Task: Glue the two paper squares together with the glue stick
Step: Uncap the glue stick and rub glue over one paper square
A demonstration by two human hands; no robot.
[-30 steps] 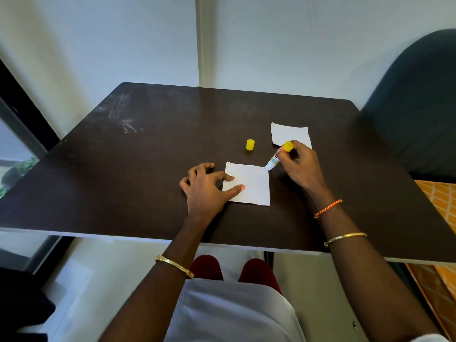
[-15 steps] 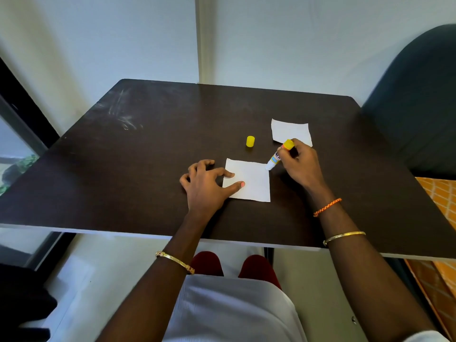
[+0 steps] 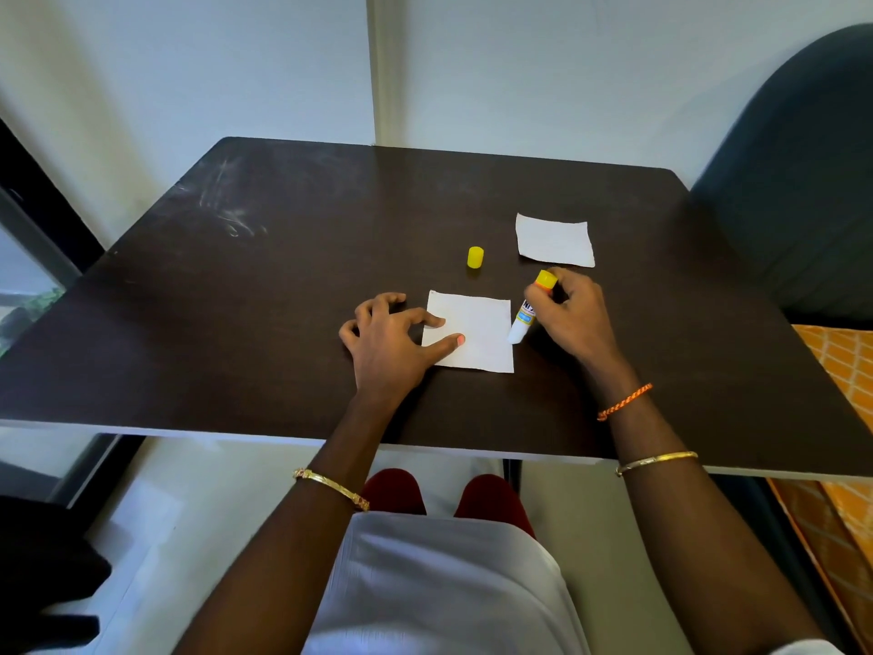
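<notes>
While a white garment [image 3: 449, 583] and two dark red knees [image 3: 392, 489] fill the nearest part of the view, both forearms reach forward over the front edge of the dark brown tabletop [image 3: 236, 323]. A gold bangle [image 3: 330, 486] circles the left forearm; the right one carries another gold bangle [image 3: 656, 461] and, closer to the wrist, an orange braided thread [image 3: 623, 402].

Past the edge, the left hand [image 3: 387, 342] lies spread with its fingers apart, gripping nothing; its thumb and index fingertip press down on the left side of the near paper square [image 3: 477, 330], which lies flat on the tabletop. Just beside that square's right edge, the right hand [image 3: 574, 319] is closed around the upper part of the glue stick [image 3: 526, 312]. The stick is tilted, its yellow base uppermost near the fingertips and its white uncapped end pointing down at the right edge of the near square; whether the tip touches the paper or the tabletop I cannot tell.

Farther back, the yellow cap [image 3: 475, 257] stands upright alone on the tabletop, apart from both hands. To its right lies the second paper square [image 3: 555, 240], flat, beyond the right hand and clear of it. Behind the tabletop rises a pale wall [image 3: 519, 63], and a dark chair back [image 3: 803, 182] stands at far right.
</notes>
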